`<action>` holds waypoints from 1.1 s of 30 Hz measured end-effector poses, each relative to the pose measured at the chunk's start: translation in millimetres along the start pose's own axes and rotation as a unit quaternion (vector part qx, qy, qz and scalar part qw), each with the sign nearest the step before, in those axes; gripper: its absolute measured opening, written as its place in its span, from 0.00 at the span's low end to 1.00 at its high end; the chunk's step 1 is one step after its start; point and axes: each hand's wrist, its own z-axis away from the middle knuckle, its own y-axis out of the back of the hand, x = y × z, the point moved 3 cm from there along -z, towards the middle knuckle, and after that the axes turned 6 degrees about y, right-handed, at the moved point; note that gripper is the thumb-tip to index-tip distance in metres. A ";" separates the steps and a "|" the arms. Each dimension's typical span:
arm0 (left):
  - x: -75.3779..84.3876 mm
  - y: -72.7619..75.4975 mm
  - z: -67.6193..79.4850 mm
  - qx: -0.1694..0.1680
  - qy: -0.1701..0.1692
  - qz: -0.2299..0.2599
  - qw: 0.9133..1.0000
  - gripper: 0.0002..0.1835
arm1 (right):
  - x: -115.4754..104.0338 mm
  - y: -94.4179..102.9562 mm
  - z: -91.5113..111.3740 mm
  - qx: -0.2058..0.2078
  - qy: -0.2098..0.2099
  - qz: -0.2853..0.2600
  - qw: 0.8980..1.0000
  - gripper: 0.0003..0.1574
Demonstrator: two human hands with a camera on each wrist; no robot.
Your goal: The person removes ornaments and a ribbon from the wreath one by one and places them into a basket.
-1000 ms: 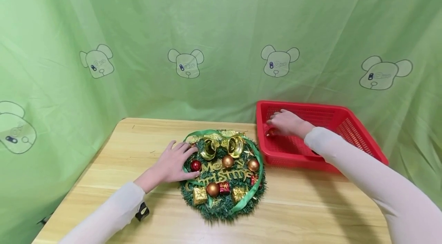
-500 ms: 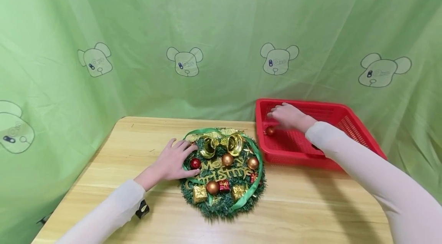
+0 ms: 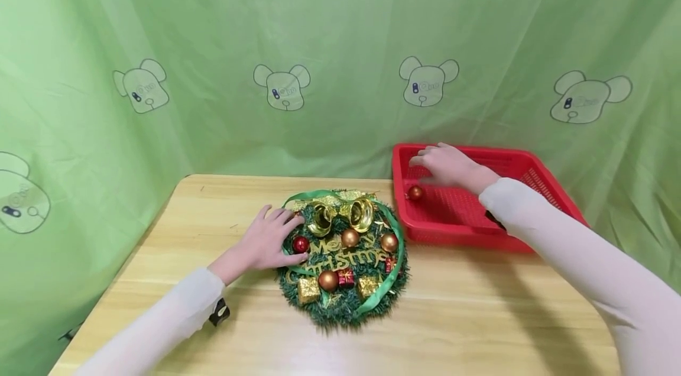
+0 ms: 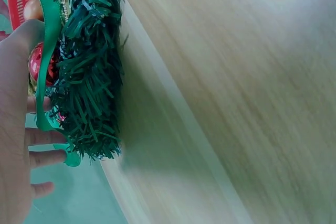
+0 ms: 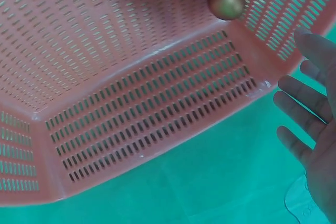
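Observation:
A green tinsel Christmas wreath (image 3: 340, 318) lies on the table, carrying gold bells (image 3: 360, 214), red and copper balls, small gift boxes, gold lettering and a green ribbon (image 3: 384, 293). My left hand (image 3: 266, 240) rests at its left edge with fingers spread; in the left wrist view the fingers (image 4: 46, 138) extend past the ribbon beside the red ball (image 4: 35, 62). Over the left part of a red basket (image 3: 457, 235) hovers my right hand (image 3: 451, 167), its fingers extended and holding nothing. Below it, a copper ball ornament (image 3: 415, 192) sits in the basket, also visible in the right wrist view.
The wooden table (image 3: 468, 317) ends at a green curtain (image 3: 340, 127) printed with bear heads. The basket's raised walls stand at the back right, close to the wreath's right side. A dark strap (image 3: 219, 312) shows under the left wrist.
My right hand has let go of the copper ball and lifted up and away from it, leaving the ball in the basket. The left hand stays on the wreath. The head view has tilted slightly.

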 end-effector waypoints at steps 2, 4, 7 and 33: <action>0.5 0.4 -1.5 -0.005 -0.002 0.000 1.000 0.47 | -2.1 5.8 2.6 0.011 -0.005 -0.008 1.000 0.24; 1.0 1.2 -2.8 -0.009 -0.004 0.002 1.000 0.47 | -4.9 10.8 5.1 0.019 -0.011 -0.015 1.000 0.25; 1.1 3.2 -4.9 -0.012 -0.006 0.000 1.000 0.47 | -10.1 17.4 8.1 0.034 -0.016 -0.027 0.999 0.26; 1.3 7.0 -5.3 -0.015 -0.021 -0.016 1.000 0.46 | -137.8 39.6 28.7 0.155 0.124 -0.054 0.979 0.26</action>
